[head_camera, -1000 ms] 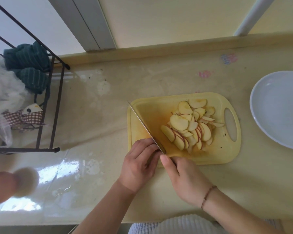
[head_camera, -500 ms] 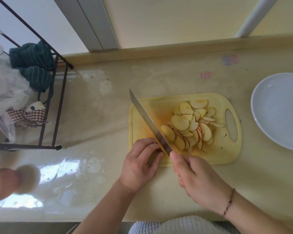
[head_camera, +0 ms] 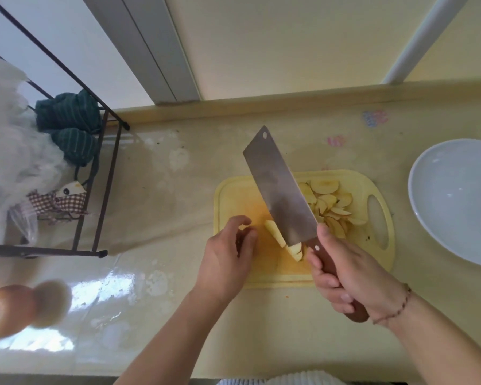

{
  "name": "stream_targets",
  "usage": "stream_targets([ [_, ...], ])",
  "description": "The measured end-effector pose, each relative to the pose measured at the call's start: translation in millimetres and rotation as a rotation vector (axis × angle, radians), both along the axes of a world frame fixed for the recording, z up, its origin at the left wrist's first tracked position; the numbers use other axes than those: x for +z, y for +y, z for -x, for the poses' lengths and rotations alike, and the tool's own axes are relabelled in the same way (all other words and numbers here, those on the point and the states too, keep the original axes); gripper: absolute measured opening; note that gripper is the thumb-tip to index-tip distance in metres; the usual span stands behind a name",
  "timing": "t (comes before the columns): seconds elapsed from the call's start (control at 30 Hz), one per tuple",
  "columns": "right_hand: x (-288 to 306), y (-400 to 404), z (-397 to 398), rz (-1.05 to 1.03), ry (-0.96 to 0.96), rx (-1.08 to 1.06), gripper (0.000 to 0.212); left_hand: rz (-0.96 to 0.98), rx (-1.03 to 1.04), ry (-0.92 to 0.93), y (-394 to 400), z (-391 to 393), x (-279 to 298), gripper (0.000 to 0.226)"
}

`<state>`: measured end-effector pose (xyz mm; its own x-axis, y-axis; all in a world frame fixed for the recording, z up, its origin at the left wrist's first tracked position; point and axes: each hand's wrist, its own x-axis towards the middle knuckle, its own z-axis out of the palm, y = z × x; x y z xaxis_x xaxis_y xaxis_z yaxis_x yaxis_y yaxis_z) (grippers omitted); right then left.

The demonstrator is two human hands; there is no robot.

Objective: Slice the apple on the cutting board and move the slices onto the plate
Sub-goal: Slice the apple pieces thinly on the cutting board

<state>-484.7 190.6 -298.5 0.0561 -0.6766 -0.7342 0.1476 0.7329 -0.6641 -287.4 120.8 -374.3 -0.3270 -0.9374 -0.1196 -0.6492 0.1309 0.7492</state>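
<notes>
A yellow cutting board (head_camera: 233, 195) lies on the counter with several thin apple slices (head_camera: 332, 202) piled on its right half. My right hand (head_camera: 345, 273) grips the wooden handle of a cleaver (head_camera: 281, 190), whose broad blade is tilted flat-side up over the slices and hides part of the pile. A few slices (head_camera: 275, 230) peek out at the blade's lower left edge. My left hand (head_camera: 225, 259) hovers over the board's left front corner with fingers loosely curled, holding nothing. The white plate (head_camera: 456, 201) stands to the right of the board.
A black wire rack (head_camera: 100, 190) with green cloths (head_camera: 70, 126) and plastic bags stands at the left. A blurred brown round object (head_camera: 9, 309) sits near the front left edge. The wall and window frame close off the back.
The cleaver has turned from edge-down beside the slices to flat-side up over them and shifted right. My left hand has let go of the blade's side and drawn back left.
</notes>
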Motion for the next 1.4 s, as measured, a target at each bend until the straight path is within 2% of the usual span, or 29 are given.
stream_targets([
  [0.1, -2.6, -8.1, 7.2, 0.021, -0.012, -0.018, 0.058, 0.251, -0.116, -0.231, -1.1, -5.3, -0.3, 0.027],
  [0.17, -2.0, -11.0, 12.5, 0.039, -0.046, -0.056, 0.058, 0.329, -0.110, -0.304, -1.1, -8.2, -3.1, 0.029],
  [0.23, -0.4, -13.4, 18.3, 0.030, -0.171, -0.101, 0.058, 0.381, -0.096, -0.319, -1.0, -8.9, -6.9, 0.026],
  [0.5, -22.7, -32.8, 23.8, -0.063, -0.609, -0.235, 0.061, 0.492, -0.038, -0.099, 3.5, 5.7, -12.1, 0.022],
  [0.6, -32.0, -29.7, 25.4, -0.062, -0.763, -0.253, 0.061, 0.433, -0.029, -0.016, 9.9, 22.3, -3.1, 0.021],
  [0.7, -35.8, -26.8, 24.3, -0.041, -0.890, -0.236, 0.060, 0.300, 0.016, 0.036, 18.2, 39.2, 3.2, 0.029],
  [0.83, -34.0, -25.9, 21.4, -0.030, -0.886, -0.216, 0.060, 0.100, 0.133, 0.167, 22.9, 47.8, 8.0, 0.033],
  [0.97, -31.8, -25.3, 18.8, -0.041, -0.810, -0.214, 0.060, 0.007, 0.213, 0.228, 21.4, 49.7, 12.7, 0.027],
  [1.07, -27.2, -22.0, 24.7, -0.018, -0.732, -0.248, 0.062, 0.031, 0.184, 0.125, 15.8, 44.0, 11.9, 0.033],
  [1.2, -14.5, -9.9, 45.9, 0.015, -0.545, -0.320, 0.060, 0.240, -0.021, -0.211, -1.0, 30.6, 4.0, 0.033],
  [1.27, -8.0, 4.2, 54.5, -0.001, -0.474, -0.334, 0.060, 0.283, -0.104, -0.345, -10.0, 26.5, 0.7, 0.029],
  [1.33, -2.8, 22.7, 55.6, -0.034, -0.411, -0.314, 0.065, 0.262, -0.134, -0.326, -17.9, 21.2, 0.7, 0.028],
  [1.4, 2.3, 42.1, 50.0, -0.080, -0.318, -0.232, 0.066, 0.244, -0.150, -0.161, -24.4, 9.8, 0.5, 0.031],
])
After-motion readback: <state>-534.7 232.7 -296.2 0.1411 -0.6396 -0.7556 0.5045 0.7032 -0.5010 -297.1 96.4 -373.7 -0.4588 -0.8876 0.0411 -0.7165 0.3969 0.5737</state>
